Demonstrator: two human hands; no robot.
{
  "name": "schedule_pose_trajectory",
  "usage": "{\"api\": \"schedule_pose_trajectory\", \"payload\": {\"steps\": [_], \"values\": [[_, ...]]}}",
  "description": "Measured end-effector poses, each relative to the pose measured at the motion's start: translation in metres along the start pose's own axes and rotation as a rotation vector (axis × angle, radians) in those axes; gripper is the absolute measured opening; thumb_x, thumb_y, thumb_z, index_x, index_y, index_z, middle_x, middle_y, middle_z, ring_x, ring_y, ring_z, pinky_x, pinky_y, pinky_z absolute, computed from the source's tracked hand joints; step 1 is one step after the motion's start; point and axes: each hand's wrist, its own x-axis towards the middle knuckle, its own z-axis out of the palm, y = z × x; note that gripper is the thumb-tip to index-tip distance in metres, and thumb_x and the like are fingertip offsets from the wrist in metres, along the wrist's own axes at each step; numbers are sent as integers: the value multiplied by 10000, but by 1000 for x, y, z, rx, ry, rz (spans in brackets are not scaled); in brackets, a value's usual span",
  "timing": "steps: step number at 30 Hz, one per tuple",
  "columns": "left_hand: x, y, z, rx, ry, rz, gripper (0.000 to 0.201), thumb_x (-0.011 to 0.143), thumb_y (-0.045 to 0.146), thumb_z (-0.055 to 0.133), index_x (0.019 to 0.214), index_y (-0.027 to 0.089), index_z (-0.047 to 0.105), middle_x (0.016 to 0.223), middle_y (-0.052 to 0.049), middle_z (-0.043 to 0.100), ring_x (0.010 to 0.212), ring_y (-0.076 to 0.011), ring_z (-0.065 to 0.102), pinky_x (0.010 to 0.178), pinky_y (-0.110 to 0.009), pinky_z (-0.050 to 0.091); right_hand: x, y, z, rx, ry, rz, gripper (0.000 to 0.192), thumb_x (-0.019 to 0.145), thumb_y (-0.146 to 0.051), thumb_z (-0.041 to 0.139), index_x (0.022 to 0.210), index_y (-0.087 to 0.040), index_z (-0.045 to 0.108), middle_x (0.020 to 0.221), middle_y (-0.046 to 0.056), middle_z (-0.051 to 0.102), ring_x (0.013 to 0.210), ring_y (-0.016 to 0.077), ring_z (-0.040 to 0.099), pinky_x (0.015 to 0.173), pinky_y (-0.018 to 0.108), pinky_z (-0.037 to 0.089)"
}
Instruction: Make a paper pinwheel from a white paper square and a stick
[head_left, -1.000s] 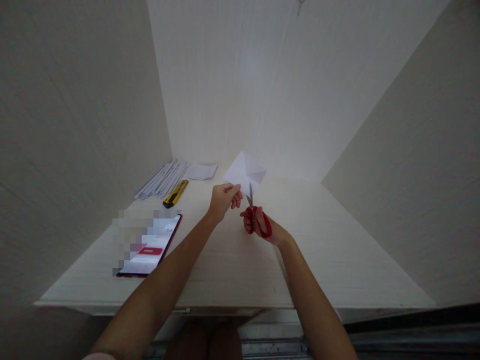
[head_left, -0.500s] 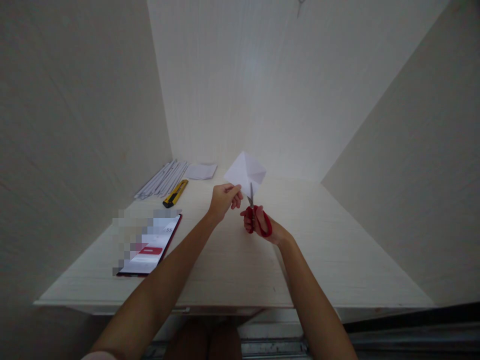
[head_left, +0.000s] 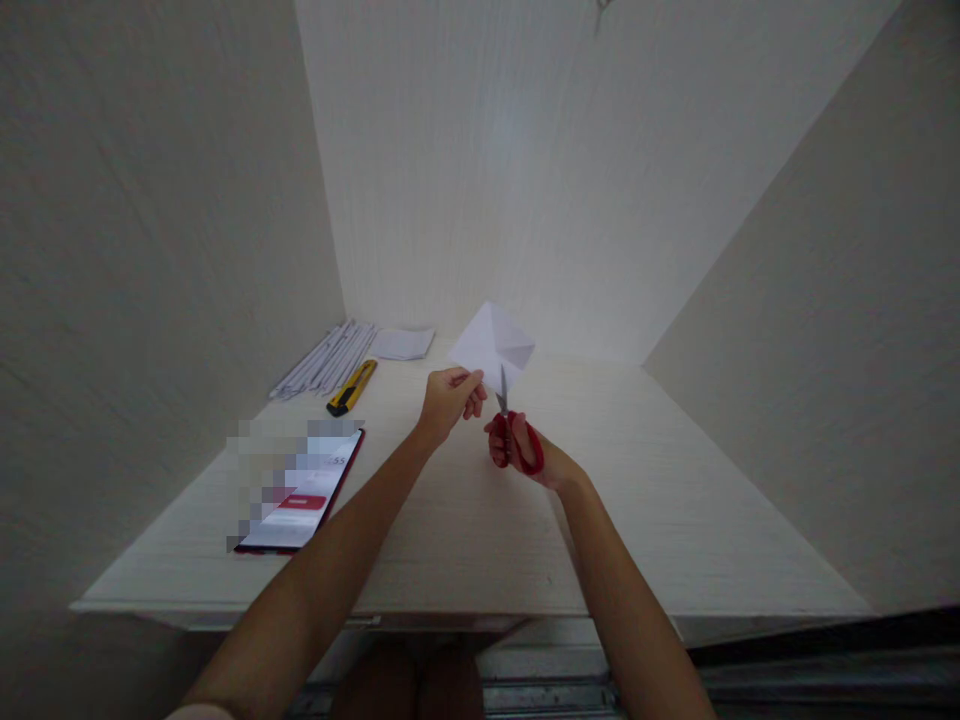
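Note:
A creased white sheet of paper (head_left: 480, 340) is held up above the table, one corner pointing away from me. My left hand (head_left: 452, 400) pinches its near left edge between thumb and fingers. Red-handled scissors (head_left: 503, 400) are in my right hand (head_left: 525, 445), with thumb and fingers through the loops. Their blades point away from me and meet the paper's near corner, one blade showing over the sheet. How far the cut runs I cannot tell.
At the back left lie a bundle of folded paper strips (head_left: 326, 360) and a small stack of white paper (head_left: 403, 344). A yellow and black box cutter (head_left: 352, 388) lies before them. Nearer is a phone (head_left: 307, 500), partly blurred out. Panels enclose the table (head_left: 675, 520) on three sides.
Almost nothing differs. The paper's right corner sits slightly further right, and the fingers of my right hand have drawn in a little around the scissors' handle.

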Motion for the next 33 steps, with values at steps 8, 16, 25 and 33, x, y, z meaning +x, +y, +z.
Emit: {"api": "schedule_pose_trajectory", "payload": {"steps": [8,16,25,33], "values": [[-1,2,1,9,4,-7,274,728,241,517,485,122,475,343,19,481,264,-44,391,272,-160,242,1,1,-2,27,12,49,474,756,-628,305,807,-170,419,619,-46,278,493,58,282,484,228,233],[1,-2,-1,25,-4,0,277,737,253,510,495,121,480,330,22,467,253,-44,380,274,-157,240,0,-1,-1,38,15,51,436,767,-602,328,785,-174,405,594,-57,260,479,51,263,469,214,219],[2,-1,-2,32,10,2,278,734,251,512,490,123,475,336,21,473,261,-46,389,269,-158,238,2,0,-3,31,65,79,419,738,-594,406,725,-175,399,558,-68,255,441,39,220,426,204,179],[2,-1,-2,23,7,4,274,737,236,508,490,124,473,337,26,475,255,-41,380,267,-158,239,2,-1,-4,53,66,78,397,744,-568,430,691,-177,386,535,-78,232,421,32,172,414,201,151]]}}
